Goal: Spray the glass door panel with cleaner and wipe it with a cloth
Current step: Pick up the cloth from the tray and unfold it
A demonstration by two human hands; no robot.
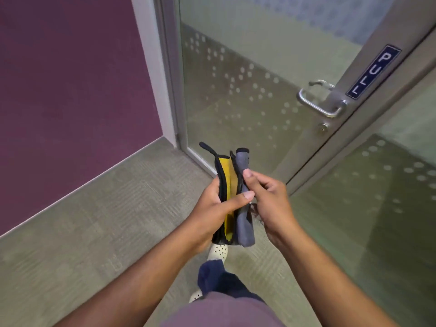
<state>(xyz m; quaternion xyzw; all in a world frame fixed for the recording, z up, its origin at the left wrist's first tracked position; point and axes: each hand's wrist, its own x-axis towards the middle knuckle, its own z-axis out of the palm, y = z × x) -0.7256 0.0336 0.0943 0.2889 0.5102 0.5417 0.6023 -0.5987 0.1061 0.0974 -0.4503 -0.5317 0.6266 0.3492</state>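
Note:
In front of me stands the glass door panel [247,74], framed in metal and marked with a band of white dots. Both hands hold a folded bundle of cloths at waist height: a yellow cloth with black edging [228,178] and a grey cloth [244,220] beside it. My left hand [212,213] wraps the bundle from the left, thumb across the front. My right hand [266,197] pinches the grey cloth between thumb and fingers. No spray bottle is in view.
A silver lever handle [318,102] and a keyhole [322,128] sit on the door's right stile, under a blue "PULL" sign [374,72]. A purple wall [70,90] is on the left. A second glass panel [389,197] is at right. Grey carpet [94,232] covers the floor.

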